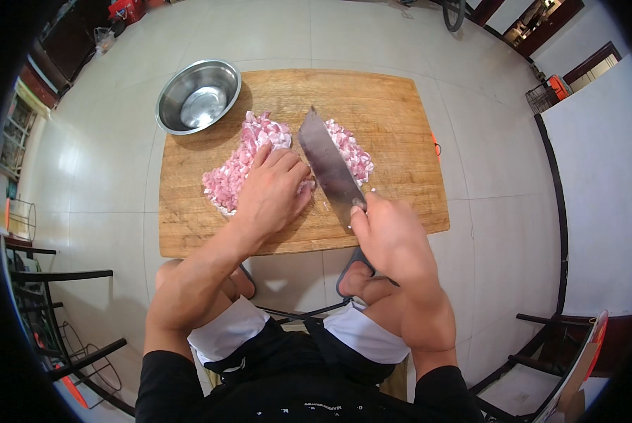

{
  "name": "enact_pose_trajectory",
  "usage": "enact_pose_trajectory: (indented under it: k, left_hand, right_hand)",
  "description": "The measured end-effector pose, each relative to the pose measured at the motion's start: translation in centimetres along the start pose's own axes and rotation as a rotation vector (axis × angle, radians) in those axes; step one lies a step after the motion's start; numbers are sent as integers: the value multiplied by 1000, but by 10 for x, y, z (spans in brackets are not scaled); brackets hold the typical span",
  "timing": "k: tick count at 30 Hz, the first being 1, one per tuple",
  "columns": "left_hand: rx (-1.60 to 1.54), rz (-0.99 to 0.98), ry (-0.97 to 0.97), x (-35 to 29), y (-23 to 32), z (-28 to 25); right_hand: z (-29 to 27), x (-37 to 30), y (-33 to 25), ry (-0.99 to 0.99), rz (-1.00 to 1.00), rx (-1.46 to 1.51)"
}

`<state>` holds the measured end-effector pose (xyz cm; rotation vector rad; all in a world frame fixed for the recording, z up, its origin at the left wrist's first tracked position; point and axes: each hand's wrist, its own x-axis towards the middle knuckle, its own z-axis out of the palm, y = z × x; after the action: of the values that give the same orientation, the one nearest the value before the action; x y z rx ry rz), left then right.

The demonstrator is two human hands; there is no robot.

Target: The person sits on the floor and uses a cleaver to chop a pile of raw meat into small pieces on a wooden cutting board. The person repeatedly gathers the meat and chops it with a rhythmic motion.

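Note:
My right hand (pixel 393 236) is wrapped round the handle of a cleaver (pixel 328 163), whose broad grey blade slants up and left over the wooden cutting board (pixel 393 106). A large heap of diced raw meat (pixel 225 182), pink with white fat, lies on the left half of the board. My left hand (pixel 277 187) rests on this heap's right side, fingers curled and bunched against the meat; what lies under the fingertips is hidden. Right of the blade sits a smaller pile of chopped meat (pixel 350 151), partly covered by the cleaver. A few small scraps lie near the handle.
A steel bowl (pixel 201 97), with no food visible inside, stands on the board's far left corner. My slippered feet (pixel 358 275) are under the near edge. Dark metal racks (pixel 69 317) stand at the left. At the far right is a wire basket (pixel 541 97) by the white wall.

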<state>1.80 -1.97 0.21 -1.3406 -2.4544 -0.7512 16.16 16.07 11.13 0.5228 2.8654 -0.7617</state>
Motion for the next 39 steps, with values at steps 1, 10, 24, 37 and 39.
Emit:
enact_pose_trajectory:
  k: [1, 10, 24, 37, 39]
  left_hand:
    - [13, 2, 27, 0, 2, 4]
    - [125, -7, 79, 4, 9, 18]
    - [-32, 160, -11, 3, 2, 10]
    - [72, 76, 17, 5, -7, 0]
    - [91, 49, 51, 7, -4, 0]
  right_hand:
    - [1, -2, 0, -27, 14, -16]
    - [5, -6, 0, -104, -167, -32]
    - [42, 94, 14, -89, -77, 11]
    - [-9, 88, 56, -48, 216, 491]
    - [-15, 75, 45, 2, 166, 376]
